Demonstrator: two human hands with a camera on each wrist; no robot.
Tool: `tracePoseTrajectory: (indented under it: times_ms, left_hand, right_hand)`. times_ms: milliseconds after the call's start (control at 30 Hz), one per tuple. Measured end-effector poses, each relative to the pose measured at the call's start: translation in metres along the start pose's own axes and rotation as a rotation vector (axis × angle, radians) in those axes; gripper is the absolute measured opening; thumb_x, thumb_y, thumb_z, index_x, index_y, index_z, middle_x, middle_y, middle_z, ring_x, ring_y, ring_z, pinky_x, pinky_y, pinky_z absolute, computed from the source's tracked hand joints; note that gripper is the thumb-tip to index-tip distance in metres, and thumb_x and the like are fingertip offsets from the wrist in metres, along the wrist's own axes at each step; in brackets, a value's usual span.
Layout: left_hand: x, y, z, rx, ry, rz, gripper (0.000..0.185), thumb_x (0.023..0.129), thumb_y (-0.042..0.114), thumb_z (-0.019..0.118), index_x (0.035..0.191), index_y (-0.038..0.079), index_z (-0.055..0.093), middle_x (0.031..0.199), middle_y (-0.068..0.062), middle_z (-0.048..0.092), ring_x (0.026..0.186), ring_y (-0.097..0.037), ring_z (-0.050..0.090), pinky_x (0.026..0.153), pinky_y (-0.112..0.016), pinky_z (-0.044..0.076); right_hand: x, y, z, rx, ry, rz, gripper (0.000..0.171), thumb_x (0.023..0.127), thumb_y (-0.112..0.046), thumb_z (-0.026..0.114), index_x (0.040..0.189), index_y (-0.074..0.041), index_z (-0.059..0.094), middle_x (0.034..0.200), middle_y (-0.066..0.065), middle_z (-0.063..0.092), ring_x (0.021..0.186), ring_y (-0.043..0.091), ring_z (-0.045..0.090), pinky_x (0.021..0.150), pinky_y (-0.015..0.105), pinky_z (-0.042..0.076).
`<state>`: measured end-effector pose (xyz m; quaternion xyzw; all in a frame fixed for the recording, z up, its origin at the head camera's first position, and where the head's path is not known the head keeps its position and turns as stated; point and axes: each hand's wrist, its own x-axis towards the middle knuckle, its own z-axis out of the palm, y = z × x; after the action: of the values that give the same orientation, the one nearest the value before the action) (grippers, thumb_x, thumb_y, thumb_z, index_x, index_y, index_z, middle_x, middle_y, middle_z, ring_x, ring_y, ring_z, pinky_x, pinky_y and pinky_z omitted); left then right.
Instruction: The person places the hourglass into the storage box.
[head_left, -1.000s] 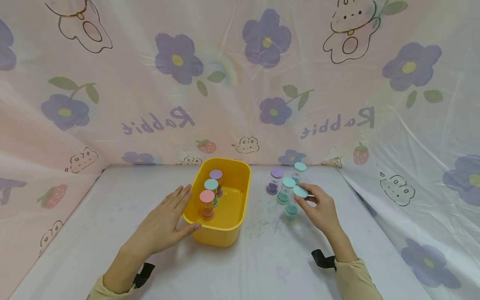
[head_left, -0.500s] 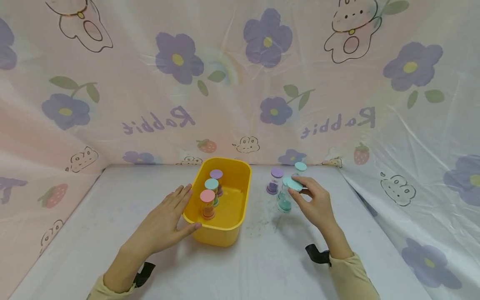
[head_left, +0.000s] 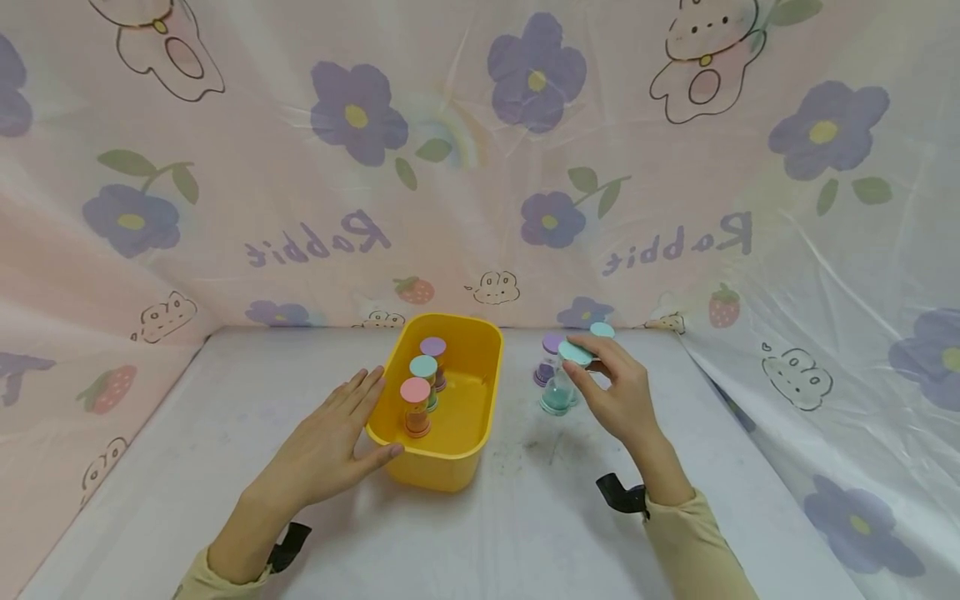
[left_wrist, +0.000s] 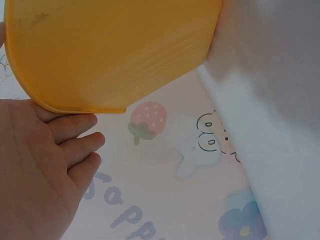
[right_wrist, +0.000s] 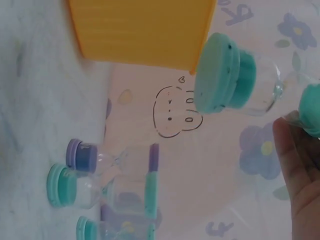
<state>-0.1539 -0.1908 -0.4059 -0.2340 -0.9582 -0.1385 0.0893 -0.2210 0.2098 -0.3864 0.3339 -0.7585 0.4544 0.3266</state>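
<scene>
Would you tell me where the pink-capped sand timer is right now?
In the head view the pink-capped sand timer stands upright inside the yellow bin, nearest the left hand, with the teal-capped timer just behind it.

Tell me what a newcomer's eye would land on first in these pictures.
The bright yellow plastic tub at the middle of the white table, holding three small sand timers with pink, teal and purple caps. The left hand lies flat against its near left corner. To the right, the right hand lifts a teal-capped clear sand timer off the table, with more timers behind.
</scene>
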Motion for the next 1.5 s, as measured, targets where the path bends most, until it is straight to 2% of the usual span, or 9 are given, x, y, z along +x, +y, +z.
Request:
tracePoseTrajectory:
  times_ms: [267, 633, 800, 900, 1033, 1167, 1400, 1500]
  left_hand:
    - [0.000, -0.001, 0.000, 0.003, 0.001, 0.001, 0.100, 0.097, 0.070, 0.055, 0.164, 0.002, 0.026, 0.172, -0.013, 0.021, 0.158, -0.035, 0.021, 0.127, -0.056, 0.023]
    - [0.001, -0.001, 0.000, 0.006, 0.007, 0.004, 0.100, 0.097, 0.070, 0.055, 0.164, 0.001, 0.026, 0.172, -0.012, 0.021, 0.158, -0.035, 0.022, 0.127, -0.056, 0.024]
    - [0.001, 0.000, -0.001, -0.002, 0.001, -0.003, 0.101, 0.097, 0.071, 0.055, 0.164, 0.001, 0.026, 0.172, -0.011, 0.020, 0.158, -0.035, 0.021, 0.127, -0.057, 0.023]
    - [0.001, 0.000, 0.000, -0.003, -0.001, -0.005, 0.101, 0.097, 0.072, 0.055, 0.164, 0.002, 0.026, 0.172, -0.011, 0.020, 0.158, -0.035, 0.021, 0.127, -0.057, 0.023]
    - [0.000, 0.000, 0.000, -0.001, 0.000, -0.004, 0.101, 0.097, 0.072, 0.054, 0.164, 0.002, 0.026, 0.172, -0.012, 0.021, 0.158, -0.035, 0.021, 0.127, -0.057, 0.023]
    - [0.000, 0.000, 0.000, -0.004, 0.002, -0.001, 0.100, 0.097, 0.071, 0.055, 0.164, 0.002, 0.026, 0.172, -0.012, 0.022, 0.158, -0.035, 0.021, 0.127, -0.057, 0.023]
    - [0.000, 0.000, 0.000, -0.003, 0.003, -0.003, 0.100, 0.097, 0.071, 0.055, 0.164, 0.002, 0.027, 0.172, -0.012, 0.022, 0.158, -0.035, 0.022, 0.126, -0.057, 0.024]
    - [0.000, 0.000, 0.000, -0.006, 0.005, -0.002, 0.100, 0.097, 0.070, 0.055, 0.164, 0.002, 0.027, 0.172, -0.013, 0.023, 0.158, -0.036, 0.023, 0.126, -0.057, 0.024]
  right_hand:
    - [0.016, -0.012, 0.011, 0.009, -0.002, -0.028, 0.042, 0.084, 0.014, 0.075, 0.125, 0.004, 0.071, 0.116, 0.019, 0.070, 0.102, 0.011, 0.066, 0.086, 0.013, 0.057]
    - [0.036, -0.025, 0.027, 0.081, -0.028, -0.079, 0.038, 0.089, 0.009, 0.074, 0.126, 0.004, 0.070, 0.119, 0.019, 0.070, 0.098, 0.017, 0.067, 0.086, 0.017, 0.059]
    - [0.041, -0.028, 0.036, 0.100, -0.044, -0.095, 0.032, 0.099, -0.014, 0.072, 0.126, 0.004, 0.070, 0.121, 0.018, 0.069, 0.096, 0.016, 0.067, 0.084, 0.019, 0.060]
    - [0.044, -0.031, 0.042, 0.109, -0.056, -0.112, 0.038, 0.103, -0.027, 0.069, 0.125, 0.004, 0.070, 0.119, 0.019, 0.070, 0.095, 0.018, 0.068, 0.084, 0.020, 0.061]
    - [0.048, -0.036, 0.050, 0.121, -0.075, -0.136, 0.045, 0.104, -0.035, 0.065, 0.124, 0.005, 0.070, 0.117, 0.018, 0.070, 0.096, 0.022, 0.068, 0.084, 0.019, 0.060]
    - [0.051, -0.041, 0.058, 0.130, -0.100, -0.154, 0.044, 0.104, -0.035, 0.065, 0.124, 0.004, 0.069, 0.117, 0.017, 0.070, 0.096, 0.024, 0.067, 0.083, 0.020, 0.060]
    - [0.051, -0.046, 0.073, 0.131, -0.159, -0.206, 0.032, 0.100, -0.017, 0.071, 0.124, 0.004, 0.069, 0.116, 0.016, 0.071, 0.093, 0.023, 0.067, 0.079, 0.024, 0.061]
    - [0.049, -0.048, 0.080, 0.124, -0.189, -0.223, 0.032, 0.100, -0.018, 0.072, 0.125, 0.003, 0.069, 0.116, 0.015, 0.071, 0.091, 0.022, 0.066, 0.078, 0.026, 0.061]
